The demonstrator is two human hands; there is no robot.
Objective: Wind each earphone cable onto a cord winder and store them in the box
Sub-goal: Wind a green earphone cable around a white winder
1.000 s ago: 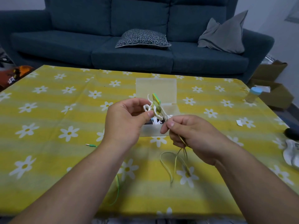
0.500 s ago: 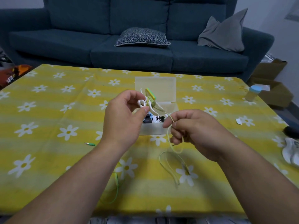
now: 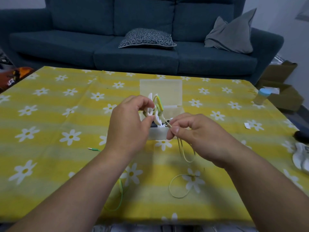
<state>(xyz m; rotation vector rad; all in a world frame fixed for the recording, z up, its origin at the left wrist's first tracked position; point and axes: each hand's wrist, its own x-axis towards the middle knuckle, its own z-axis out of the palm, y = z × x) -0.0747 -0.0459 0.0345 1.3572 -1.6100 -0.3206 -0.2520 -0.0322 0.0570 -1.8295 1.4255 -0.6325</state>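
Note:
My left hand (image 3: 128,124) grips a white cord winder (image 3: 153,113) with yellow-green cable turns and a green earphone piece at its top. My right hand (image 3: 197,133) pinches the pale yellow-green earphone cable (image 3: 182,153) just right of the winder. The cable hangs down from my fingers, and a slack loop lies on the cloth below. Behind both hands stands the clear plastic box (image 3: 173,111), lid open and leaning back; dark and white items show inside, partly hidden by my hands. The green plug end (image 3: 93,149) lies on the cloth to the left.
The table carries a yellow daisy-print cloth (image 3: 50,131). A small bottle with a blue cap (image 3: 261,96) stands at the far right edge. A white scrap (image 3: 247,126) and a white object (image 3: 301,158) lie at the right. A blue sofa (image 3: 133,39) is behind.
My right hand moved back up towards the winder with the cable, tightening the strand. The slack loop on the cloth has shrunk. My left hand turned the winder slightly.

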